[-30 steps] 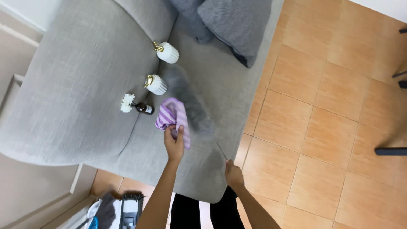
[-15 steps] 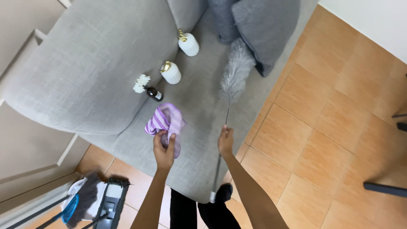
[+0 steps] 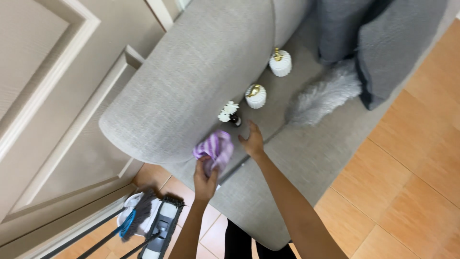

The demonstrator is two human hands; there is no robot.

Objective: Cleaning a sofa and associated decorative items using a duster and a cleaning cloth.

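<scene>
On the sofa seat (image 3: 306, 158) three small things stand in a row: a small bottle (image 3: 231, 115), a ribbed jar (image 3: 256, 96) at its two o'clock, and a second jar (image 3: 280, 63) further the same way. The duster (image 3: 323, 96) lies at three o'clock of the nearer jar (its head just beside the cushions (image 3: 383, 43)). The cloth (image 3: 214, 149) sits at six o'clock of the bottle. Mops (image 3: 153, 225) lie on the floor at seven o'clock of the cloth.

bare sofa seat (image 3: 306, 158) right, small bottle (image 3: 234, 118) blocking ahead

No packages, labels, signs or screens anywhere here: just plain sofa fabric, bare floor tiles and blank wall panels.
</scene>
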